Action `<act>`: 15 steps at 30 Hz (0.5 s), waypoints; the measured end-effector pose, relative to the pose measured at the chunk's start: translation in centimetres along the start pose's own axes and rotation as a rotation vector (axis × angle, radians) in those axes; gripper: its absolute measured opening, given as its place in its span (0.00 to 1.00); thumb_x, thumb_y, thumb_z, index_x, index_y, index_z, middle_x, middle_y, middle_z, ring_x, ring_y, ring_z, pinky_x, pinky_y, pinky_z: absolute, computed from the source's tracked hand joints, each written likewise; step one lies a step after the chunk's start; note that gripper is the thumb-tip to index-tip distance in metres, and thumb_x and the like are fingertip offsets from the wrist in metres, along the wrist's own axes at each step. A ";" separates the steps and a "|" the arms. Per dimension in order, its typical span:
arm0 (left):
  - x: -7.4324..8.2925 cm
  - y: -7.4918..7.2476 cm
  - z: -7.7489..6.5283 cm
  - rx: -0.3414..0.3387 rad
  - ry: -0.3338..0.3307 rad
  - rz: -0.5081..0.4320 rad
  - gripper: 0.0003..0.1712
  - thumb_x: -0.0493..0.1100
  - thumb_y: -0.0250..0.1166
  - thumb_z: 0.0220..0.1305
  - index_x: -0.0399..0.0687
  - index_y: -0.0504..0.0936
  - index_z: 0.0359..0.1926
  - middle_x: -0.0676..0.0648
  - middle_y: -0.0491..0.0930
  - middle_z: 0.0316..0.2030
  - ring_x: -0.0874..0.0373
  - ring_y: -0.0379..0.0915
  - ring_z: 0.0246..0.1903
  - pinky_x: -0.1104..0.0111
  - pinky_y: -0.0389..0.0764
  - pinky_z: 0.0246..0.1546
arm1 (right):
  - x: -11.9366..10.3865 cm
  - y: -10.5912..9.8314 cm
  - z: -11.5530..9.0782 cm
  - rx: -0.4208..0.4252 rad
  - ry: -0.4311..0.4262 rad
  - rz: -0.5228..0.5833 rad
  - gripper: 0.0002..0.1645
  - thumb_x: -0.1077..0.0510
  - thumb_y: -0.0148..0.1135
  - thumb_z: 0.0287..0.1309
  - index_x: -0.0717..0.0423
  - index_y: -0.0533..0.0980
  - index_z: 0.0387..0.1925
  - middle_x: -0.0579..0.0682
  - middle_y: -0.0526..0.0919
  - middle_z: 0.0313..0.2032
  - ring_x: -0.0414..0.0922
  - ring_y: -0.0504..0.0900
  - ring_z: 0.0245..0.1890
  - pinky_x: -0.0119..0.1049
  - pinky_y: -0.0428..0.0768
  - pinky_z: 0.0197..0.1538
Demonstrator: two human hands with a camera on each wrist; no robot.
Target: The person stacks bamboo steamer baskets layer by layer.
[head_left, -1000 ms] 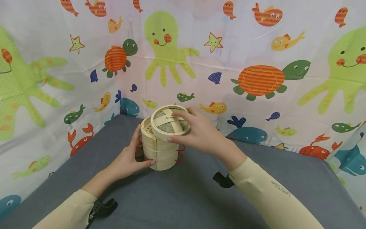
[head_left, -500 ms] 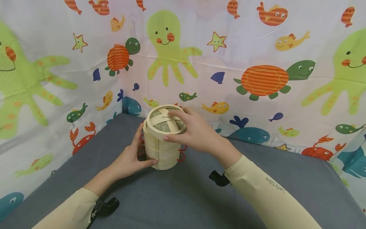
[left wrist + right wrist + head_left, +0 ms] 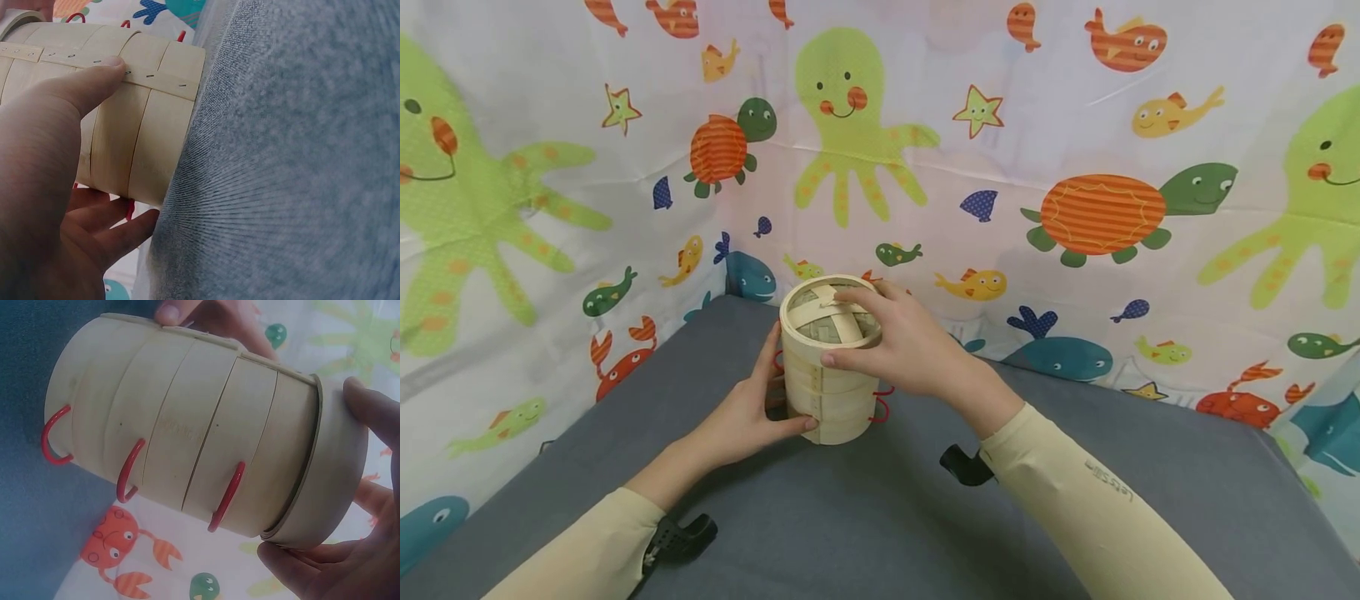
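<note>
A stack of round bamboo steamer baskets (image 3: 842,404) stands upright on the grey cloth. Its woven lid (image 3: 811,312) with crossed strips sits on top. My left hand (image 3: 748,417) grips the stack's left side, thumb on the stapled seam (image 3: 150,76) and fingers round the back. From above, my right hand (image 3: 917,346) holds the lid by its rim, fingers on the far side and thumb at the front. The right wrist view shows the lid's rim (image 3: 340,462) fitted over the top basket. Red loops (image 3: 130,472) run down the stack's side.
Grey cloth (image 3: 865,517) covers the table. Curtains (image 3: 925,83) printed with sea animals rise behind and at the left. A dark wrist mount (image 3: 681,537) shows at the left sleeve and another (image 3: 966,465) at the right one.
The lid has moved left and down from a tilted position over the right side and now sits level on the stack. My left hand keeps its grip. The view has shifted slightly.
</note>
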State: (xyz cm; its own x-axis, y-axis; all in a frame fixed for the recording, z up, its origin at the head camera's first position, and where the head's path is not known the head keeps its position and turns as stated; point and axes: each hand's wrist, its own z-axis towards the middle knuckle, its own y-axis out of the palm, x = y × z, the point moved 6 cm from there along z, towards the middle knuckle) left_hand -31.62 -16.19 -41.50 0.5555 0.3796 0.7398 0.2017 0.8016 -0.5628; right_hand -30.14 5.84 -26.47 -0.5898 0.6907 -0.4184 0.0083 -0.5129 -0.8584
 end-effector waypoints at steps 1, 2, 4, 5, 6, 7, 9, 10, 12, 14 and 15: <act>0.0 0.0 0.0 -0.001 0.002 -0.003 0.85 0.49 0.86 0.61 0.78 0.21 0.86 0.33 0.75 0.69 0.38 0.85 0.60 0.41 0.84 0.59 | 0.0 0.0 0.1 -0.001 -0.001 0.000 0.49 0.27 0.75 0.62 0.41 0.73 0.78 0.57 0.70 0.74 0.57 0.74 0.66 0.59 0.83 0.62; 0.0 0.0 0.0 -0.001 0.004 -0.006 0.85 0.49 0.86 0.60 0.79 0.20 0.86 0.33 0.75 0.69 0.38 0.85 0.60 0.41 0.84 0.59 | 0.0 0.1 0.1 -0.001 -0.001 0.000 0.49 0.27 0.75 0.62 0.41 0.73 0.78 0.57 0.70 0.73 0.57 0.75 0.66 0.59 0.83 0.62; 0.0 0.0 0.0 -0.003 0.008 -0.012 0.85 0.49 0.86 0.61 0.79 0.20 0.86 0.33 0.75 0.69 0.38 0.85 0.60 0.40 0.84 0.59 | 0.0 0.1 0.2 -0.001 0.001 0.002 0.49 0.27 0.75 0.62 0.40 0.73 0.78 0.57 0.70 0.74 0.57 0.74 0.67 0.59 0.82 0.62; 0.0 0.0 0.0 -0.005 0.006 -0.013 0.85 0.49 0.86 0.60 0.79 0.20 0.86 0.33 0.74 0.69 0.38 0.85 0.60 0.40 0.84 0.59 | 0.1 0.1 0.2 -0.001 0.003 0.001 0.49 0.27 0.75 0.62 0.40 0.73 0.78 0.57 0.70 0.74 0.58 0.74 0.67 0.59 0.82 0.62; 0.0 0.0 0.0 -0.005 0.006 -0.014 0.85 0.49 0.86 0.61 0.79 0.20 0.86 0.33 0.74 0.69 0.38 0.84 0.60 0.40 0.84 0.59 | 0.1 0.1 0.2 -0.001 0.006 0.000 0.49 0.28 0.75 0.62 0.40 0.73 0.78 0.56 0.70 0.74 0.58 0.74 0.67 0.60 0.82 0.62; -0.1 0.0 0.1 -0.007 0.004 -0.016 0.85 0.48 0.86 0.61 0.79 0.20 0.86 0.33 0.74 0.70 0.38 0.84 0.60 0.40 0.84 0.59 | 0.1 0.2 0.2 0.002 0.006 0.000 0.49 0.28 0.75 0.62 0.40 0.73 0.78 0.56 0.70 0.73 0.58 0.74 0.66 0.59 0.82 0.62; -0.2 0.0 0.1 -0.010 -0.002 -0.015 0.85 0.49 0.86 0.61 0.79 0.20 0.86 0.33 0.73 0.71 0.37 0.84 0.61 0.39 0.84 0.60 | 0.2 0.2 0.3 0.004 0.006 0.002 0.49 0.28 0.75 0.62 0.40 0.73 0.78 0.56 0.71 0.72 0.57 0.75 0.64 0.59 0.83 0.61; -0.3 0.0 0.1 -0.012 -0.005 -0.016 0.85 0.49 0.85 0.61 0.79 0.19 0.85 0.34 0.73 0.71 0.37 0.83 0.61 0.39 0.83 0.60 | 0.2 0.3 0.3 0.004 0.007 0.005 0.49 0.28 0.74 0.62 0.40 0.73 0.78 0.55 0.71 0.71 0.56 0.76 0.63 0.58 0.84 0.60; -0.3 0.1 0.1 -0.015 -0.009 -0.015 0.85 0.49 0.85 0.62 0.80 0.19 0.85 0.34 0.72 0.72 0.37 0.83 0.62 0.39 0.83 0.60 | 0.3 0.4 0.4 0.002 0.012 0.008 0.49 0.27 0.74 0.63 0.40 0.73 0.79 0.55 0.71 0.70 0.55 0.76 0.62 0.57 0.84 0.59; -0.4 0.1 0.1 -0.015 -0.011 -0.010 0.85 0.50 0.85 0.62 0.80 0.18 0.85 0.34 0.71 0.72 0.37 0.82 0.62 0.39 0.83 0.60 | 0.4 0.5 0.5 -0.004 0.018 0.015 0.49 0.27 0.73 0.63 0.40 0.72 0.79 0.55 0.71 0.71 0.55 0.76 0.64 0.58 0.83 0.60; -0.3 0.1 0.1 -0.015 -0.010 -0.009 0.85 0.50 0.85 0.62 0.79 0.18 0.85 0.34 0.71 0.72 0.37 0.82 0.62 0.39 0.83 0.60 | 0.4 0.5 0.5 -0.006 0.023 0.019 0.49 0.26 0.73 0.63 0.39 0.72 0.79 0.55 0.70 0.72 0.55 0.75 0.65 0.58 0.83 0.61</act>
State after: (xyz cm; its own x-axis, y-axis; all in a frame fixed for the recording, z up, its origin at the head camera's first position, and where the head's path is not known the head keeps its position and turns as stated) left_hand -31.87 -16.21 -41.75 0.5451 0.3771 0.7488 0.2189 0.7981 -0.5613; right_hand -30.78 5.57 -26.94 -0.5709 0.6925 -0.4411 0.0243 -0.5227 -0.8521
